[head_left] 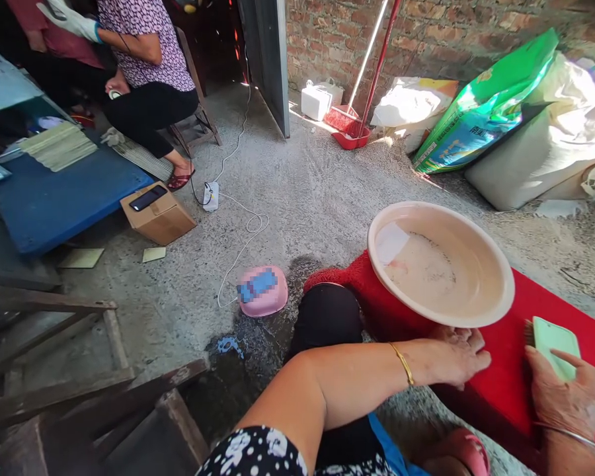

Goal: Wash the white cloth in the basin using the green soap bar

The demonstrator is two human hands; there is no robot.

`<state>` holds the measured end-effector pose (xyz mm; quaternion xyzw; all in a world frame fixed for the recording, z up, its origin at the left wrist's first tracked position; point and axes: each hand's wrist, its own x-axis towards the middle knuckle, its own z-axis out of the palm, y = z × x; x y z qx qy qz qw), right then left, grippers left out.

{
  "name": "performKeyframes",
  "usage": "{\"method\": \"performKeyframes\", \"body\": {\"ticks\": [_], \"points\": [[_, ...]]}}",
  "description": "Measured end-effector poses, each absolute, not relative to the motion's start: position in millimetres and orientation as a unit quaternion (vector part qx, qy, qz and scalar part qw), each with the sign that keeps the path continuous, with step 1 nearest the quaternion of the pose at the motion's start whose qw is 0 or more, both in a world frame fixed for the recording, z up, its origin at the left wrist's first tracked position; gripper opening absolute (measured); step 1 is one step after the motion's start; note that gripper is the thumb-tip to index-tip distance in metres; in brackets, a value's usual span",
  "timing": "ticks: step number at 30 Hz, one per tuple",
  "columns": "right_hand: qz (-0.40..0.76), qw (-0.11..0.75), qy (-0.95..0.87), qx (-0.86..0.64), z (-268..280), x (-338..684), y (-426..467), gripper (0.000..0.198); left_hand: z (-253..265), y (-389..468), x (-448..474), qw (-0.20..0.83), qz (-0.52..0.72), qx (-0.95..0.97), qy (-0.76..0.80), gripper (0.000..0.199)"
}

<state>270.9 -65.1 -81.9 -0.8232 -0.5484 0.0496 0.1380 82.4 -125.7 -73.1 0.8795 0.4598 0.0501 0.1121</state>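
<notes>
Grasping one brush [555, 334] — flat green block, brown bristles — the right hand [570, 396] sits over one red surface [506, 390], where the left hand [459, 357], fingers loosely bent, released, lies beside one round, beige, water-holding basin [486, 277], rough brick wall [451, 36] beyond.

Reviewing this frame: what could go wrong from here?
The water basin might slop or tip if bumped: the left hand is right by its near rim.
Spilled water could reach the white cable, which runs near a wet floor patch.
The green brush in the right hand might skid on the red fabric and scrape the left fingers.
</notes>
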Motion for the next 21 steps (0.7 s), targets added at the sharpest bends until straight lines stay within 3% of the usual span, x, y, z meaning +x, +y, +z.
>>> {"method": "performKeyframes", "body": {"ticks": [14,21], "points": [[0.049,0.155,-0.546,-0.822,-82.7,271.4,-65.0,0.07,-70.4,-124.5,85.1,0.104,0.033,0.878,0.466,0.057],[0.045,0.148,-0.546,-0.824,-84.7,272.0,-65.1,0.078,-62.4,-128.2,79.8,0.105,0.034,0.878,0.466,0.058]]}}
